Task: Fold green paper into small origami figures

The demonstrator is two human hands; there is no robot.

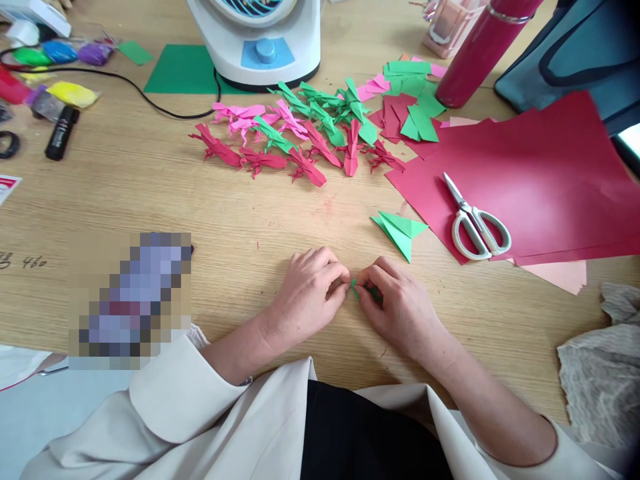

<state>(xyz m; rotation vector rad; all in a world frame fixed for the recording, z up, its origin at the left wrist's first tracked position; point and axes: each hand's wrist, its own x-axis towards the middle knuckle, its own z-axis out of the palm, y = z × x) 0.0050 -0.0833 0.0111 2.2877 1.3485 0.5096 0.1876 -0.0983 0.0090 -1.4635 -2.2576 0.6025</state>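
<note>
Between my two hands is a small green folded paper piece [354, 287], mostly hidden by the fingers. My left hand [315, 283] pinches its left end with thumb and forefinger. On the other side my right hand [397, 300] is closed around the rest of it, and some green shows inside the curled fingers. Just beyond my right hand lies a green folded paper triangle shape [400, 230]. Several finished-looking folded paper figures [310, 133] in red, pink and green lie grouped farther back.
Scissors [475, 223] rest on red paper sheets [540, 173] at the right. A white fan [260, 47] stands at the back with a black cable [135, 83]. There are also a red bottle [480, 53], a black marker [63, 133] and a blurred-out object [135, 293] at the left.
</note>
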